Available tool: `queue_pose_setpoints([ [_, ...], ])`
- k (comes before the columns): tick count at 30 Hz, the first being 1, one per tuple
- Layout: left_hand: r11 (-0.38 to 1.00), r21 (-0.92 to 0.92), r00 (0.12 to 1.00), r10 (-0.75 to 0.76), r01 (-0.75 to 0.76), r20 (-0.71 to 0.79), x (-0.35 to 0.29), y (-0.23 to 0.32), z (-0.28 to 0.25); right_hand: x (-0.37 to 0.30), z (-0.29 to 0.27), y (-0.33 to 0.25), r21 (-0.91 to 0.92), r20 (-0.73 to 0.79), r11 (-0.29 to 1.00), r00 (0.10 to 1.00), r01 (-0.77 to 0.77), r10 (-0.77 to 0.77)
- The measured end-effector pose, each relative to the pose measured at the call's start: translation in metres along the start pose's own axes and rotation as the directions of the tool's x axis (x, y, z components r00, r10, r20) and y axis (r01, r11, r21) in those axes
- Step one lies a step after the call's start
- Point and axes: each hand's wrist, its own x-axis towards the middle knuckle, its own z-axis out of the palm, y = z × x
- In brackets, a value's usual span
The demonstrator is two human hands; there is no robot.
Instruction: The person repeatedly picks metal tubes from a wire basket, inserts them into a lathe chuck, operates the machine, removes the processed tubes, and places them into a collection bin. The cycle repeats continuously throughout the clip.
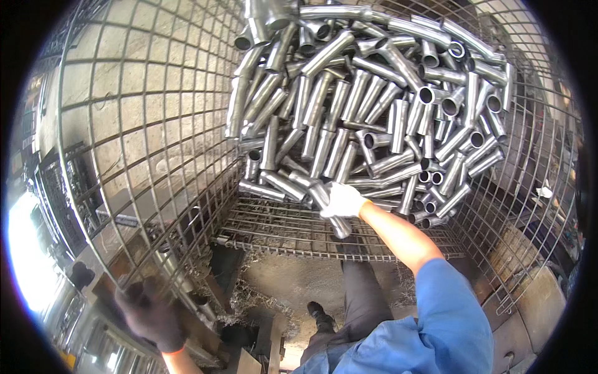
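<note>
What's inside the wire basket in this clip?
The wire basket holds a jumbled pile of shiny metal tubes, some with open ends showing. The white-gloved right hand grips one at the near edge. Whatever lies beneath the top tubes is covered.

At twelve to one o'clock, the heaped cylindrical metal tubes point(270, 144) are shiny silver-grey, streaked lengthwise with white highlights and near-black reflections; their round mouths look dark. The dull grey-brown wire cage point(299, 254) makes a grid pattern around them, over a pale beige, mottled concrete surface point(176, 105) at ten o'clock. Of the hands, the right hand point(342, 201), near the centre, wears plain white; the left hand point(149, 311), between seven and eight, dark brownish-black with an orange cuff edge. The short fabric sleeve point(448, 293) at four is solid mid-blue; the trousers point(364, 293) at five, charcoal.
</note>
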Motion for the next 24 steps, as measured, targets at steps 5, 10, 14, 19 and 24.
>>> queue_pose_setpoints([
  [5,1.000,-0.009,1.000,0.018,-0.018,0.012,0.000,0.008,-0.005,0.088,0.019,-0.010,-0.243,0.162,0.970,0.986,-0.007,0.047],
  [10,0.997,-0.036,0.995,0.068,-0.071,-0.078,-0.001,0.011,0.002,0.101,0.041,0.009,-0.146,0.260,0.988,0.962,-0.050,0.088],
  [14,0.996,0.009,0.994,0.094,-0.094,-0.062,0.003,0.017,0.001,0.090,0.053,0.015,-0.133,0.061,0.985,0.991,-0.112,0.121],
  [19,0.981,0.110,0.976,0.172,-0.157,-0.137,0.003,0.015,0.008,0.019,0.032,0.015,-0.045,-0.047,0.994,0.994,-0.102,0.100],
  [24,0.983,-0.015,0.982,0.182,-0.183,-0.052,0.001,0.021,-0.004,-0.157,-0.021,-0.045,0.149,-0.012,0.985,0.996,-0.088,0.091],
])
